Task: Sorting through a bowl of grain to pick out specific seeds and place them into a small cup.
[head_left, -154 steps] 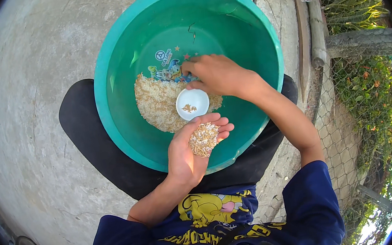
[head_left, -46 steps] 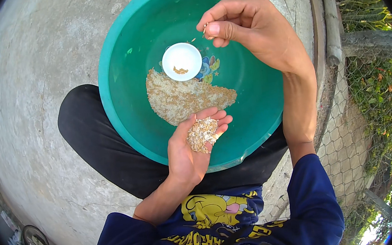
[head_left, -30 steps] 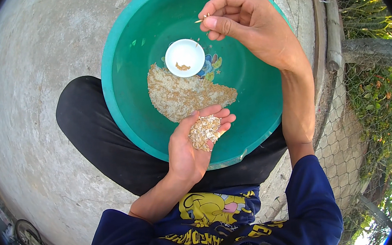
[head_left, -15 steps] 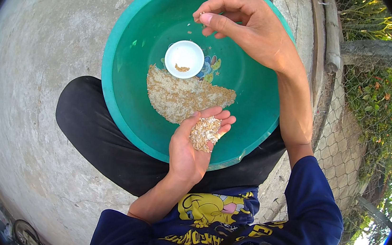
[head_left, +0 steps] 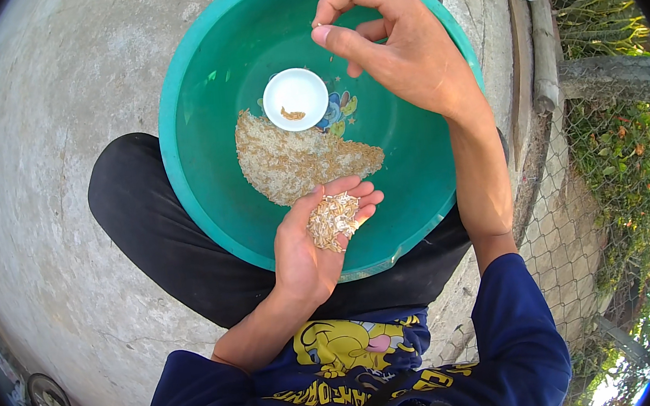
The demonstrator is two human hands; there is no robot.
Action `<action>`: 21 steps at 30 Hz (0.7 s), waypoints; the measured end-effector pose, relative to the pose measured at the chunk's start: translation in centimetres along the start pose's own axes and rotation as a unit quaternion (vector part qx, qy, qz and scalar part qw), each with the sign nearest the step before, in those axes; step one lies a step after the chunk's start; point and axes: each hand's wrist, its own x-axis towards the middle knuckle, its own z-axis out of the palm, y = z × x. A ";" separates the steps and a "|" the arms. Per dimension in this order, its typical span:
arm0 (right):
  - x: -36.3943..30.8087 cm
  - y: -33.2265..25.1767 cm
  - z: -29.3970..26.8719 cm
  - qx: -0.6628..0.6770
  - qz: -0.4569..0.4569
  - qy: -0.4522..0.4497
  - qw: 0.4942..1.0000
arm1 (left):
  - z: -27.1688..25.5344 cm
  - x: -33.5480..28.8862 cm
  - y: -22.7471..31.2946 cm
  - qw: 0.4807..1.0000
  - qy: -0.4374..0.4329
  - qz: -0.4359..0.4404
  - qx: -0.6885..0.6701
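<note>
My left hand [head_left: 296, 257], palm up and slightly cupped, carries a small heap of pale and brown rice grains [head_left: 333, 222] over the near rim of a large green plastic basin [head_left: 419, 193]. Above the basin's right side is my right hand [head_left: 417, 62], thumb and forefinger pinched around what looks like a single grain; a small speck hangs in the air just below. A spread of mixed whitish and brown rice [head_left: 296, 158] covers part of the basin floor. At its far edge sits a small white bowl [head_left: 295, 87] holding a few brown grains [head_left: 292, 114].
The basin rests against my dark-trousered legs [head_left: 152, 213] on a concrete floor [head_left: 42, 153]. To the right run a wooden pole [head_left: 541, 37] and a wire fence [head_left: 560, 257] with plants behind. A bicycle wheel [head_left: 48, 398] shows at the lower left.
My right hand has risen slightly and its fingers have spread a little, thumb and forefinger still pinched. Small specks falling below it have changed place. My left hand keeps its heap over the rim.
</note>
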 end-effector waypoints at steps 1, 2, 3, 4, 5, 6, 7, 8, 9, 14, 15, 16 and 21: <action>0.1 0.2 0.1 -0.008 -0.021 0.011 1.000 | -0.1 0.0 0.0 1.000 -0.001 0.000 0.000; 0.1 0.4 0.1 -0.017 -0.042 0.022 0.999 | -0.2 0.1 0.0 1.000 -0.007 0.000 0.009; 0.2 0.6 0.2 -0.017 -0.042 0.022 0.999 | -0.2 0.1 -0.1 1.000 -0.013 0.000 0.017; 0.2 0.7 0.1 -0.029 -0.058 0.027 0.998 | -0.1 0.1 0.0 1.000 -0.014 -0.001 0.017; 0.1 0.8 0.1 -0.041 -0.074 0.031 0.996 | 0.0 0.1 0.0 1.000 -0.010 -0.005 0.015; 0.0 0.7 -0.2 -0.043 -0.072 0.033 0.996 | 0.1 0.1 0.0 1.000 -0.007 -0.009 0.013; -0.2 0.5 -0.5 -0.055 -0.070 0.022 0.996 | 0.2 0.0 0.1 1.000 -0.007 -0.011 0.013; -0.4 0.3 -0.9 -0.066 -0.067 0.012 0.995 | 0.3 0.1 0.2 1.000 -0.003 -0.006 0.013; -0.9 -0.2 -1.7 -0.068 -0.063 0.014 0.996 | 0.3 0.1 0.2 1.000 0.001 -0.002 0.013; -4.2 -3.0 -3.5 -0.211 -0.071 -0.302 0.927 | -0.1 0.1 1.1 0.995 0.036 0.078 -0.048; -5.1 -3.5 -3.4 -0.221 -0.057 -0.330 0.916 | 0.2 0.0 1.2 0.992 0.045 0.100 -0.063; -5.9 -4.0 -2.8 -0.227 -0.067 -0.319 0.918 | 0.5 -0.3 1.6 0.993 0.043 0.078 -0.076; -6.9 -3.2 0.9 -0.233 -0.114 -0.282 0.924 | -0.3 0.0 1.3 0.990 -0.008 0.106 -0.097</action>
